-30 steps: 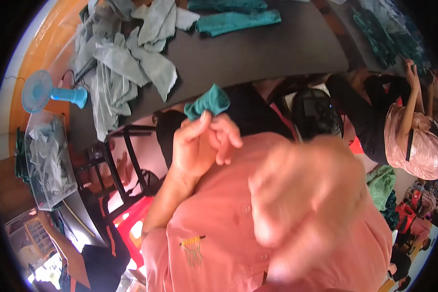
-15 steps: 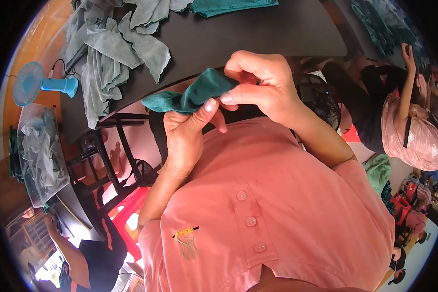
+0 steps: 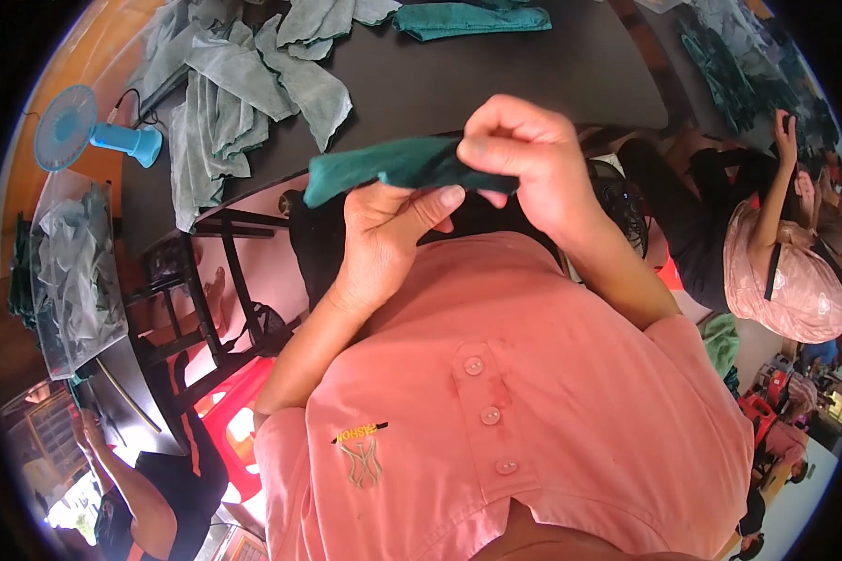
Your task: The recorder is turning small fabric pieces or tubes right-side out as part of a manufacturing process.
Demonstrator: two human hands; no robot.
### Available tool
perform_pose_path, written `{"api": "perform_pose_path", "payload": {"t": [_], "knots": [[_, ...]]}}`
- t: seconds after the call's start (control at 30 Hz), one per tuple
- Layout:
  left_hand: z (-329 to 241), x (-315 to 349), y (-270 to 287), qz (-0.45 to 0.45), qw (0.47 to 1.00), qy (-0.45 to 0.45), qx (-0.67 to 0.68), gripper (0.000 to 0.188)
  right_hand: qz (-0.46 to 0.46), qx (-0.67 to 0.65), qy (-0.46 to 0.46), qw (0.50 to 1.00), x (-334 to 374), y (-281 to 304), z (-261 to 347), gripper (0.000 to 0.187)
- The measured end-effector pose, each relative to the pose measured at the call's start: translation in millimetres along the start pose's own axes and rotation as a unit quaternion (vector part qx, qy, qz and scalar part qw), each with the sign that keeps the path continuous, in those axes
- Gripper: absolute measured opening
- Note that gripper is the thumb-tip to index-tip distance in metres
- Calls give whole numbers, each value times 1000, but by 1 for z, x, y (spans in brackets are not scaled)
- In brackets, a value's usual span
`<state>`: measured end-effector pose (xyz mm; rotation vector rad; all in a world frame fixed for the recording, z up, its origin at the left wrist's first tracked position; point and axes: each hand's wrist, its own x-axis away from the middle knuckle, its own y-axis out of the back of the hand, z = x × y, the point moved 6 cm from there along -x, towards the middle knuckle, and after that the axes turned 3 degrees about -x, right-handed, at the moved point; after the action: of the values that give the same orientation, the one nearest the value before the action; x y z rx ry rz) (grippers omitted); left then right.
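A dark green, velvety piece of cloth point(image 3: 374, 164) is held between my two hands in front of my chest, near the table's edge. My left hand point(image 3: 384, 234) grips its lower edge from below, thumb pointing right. My right hand point(image 3: 526, 154) pinches the right end between thumb and curled fingers. The piece lies stretched out in a long strip, its left end free beyond my left fingers. Some of my left fingers are hidden behind the cloth.
The dark table point(image 3: 496, 84) carries grey-green cloth pieces point(image 3: 234, 93) and a folded teal cloth point(image 3: 472, 21). A blue fan point(image 3: 65, 128) stands at left, above a clear bin of grey cloth point(image 3: 79, 280). Other people sit left and right; a black stool frame point(image 3: 196, 299) is below the table.
The cloth has gone from a bunched, folded shape to a straighter, longer strip. My hands have shifted slightly right, the right one pinching the cloth's right end.
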<state>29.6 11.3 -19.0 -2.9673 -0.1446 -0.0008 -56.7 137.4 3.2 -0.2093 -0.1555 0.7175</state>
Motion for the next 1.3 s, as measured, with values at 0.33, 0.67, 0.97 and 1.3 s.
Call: {"api": "perform_pose_path", "payload": {"t": [0.33, 0.67, 0.97, 1.3], "knots": [[8, 7, 7, 141, 927, -165, -306, 63, -79, 109, 130, 982, -16, 44, 30, 9], [-60, -23, 31, -103, 839, -311, -434, 37, -91, 343, 116, 928, -25, 112, 44, 10], [-39, -91, -36, 116, 947, -136, -267, 70, -16, 198, 168, 965, -12, 103, 77, 5], [-35, -101, -24, -12, 971, -65, -232, 41, -121, 103, 124, 979, -4, 133, 68, 9]]}}
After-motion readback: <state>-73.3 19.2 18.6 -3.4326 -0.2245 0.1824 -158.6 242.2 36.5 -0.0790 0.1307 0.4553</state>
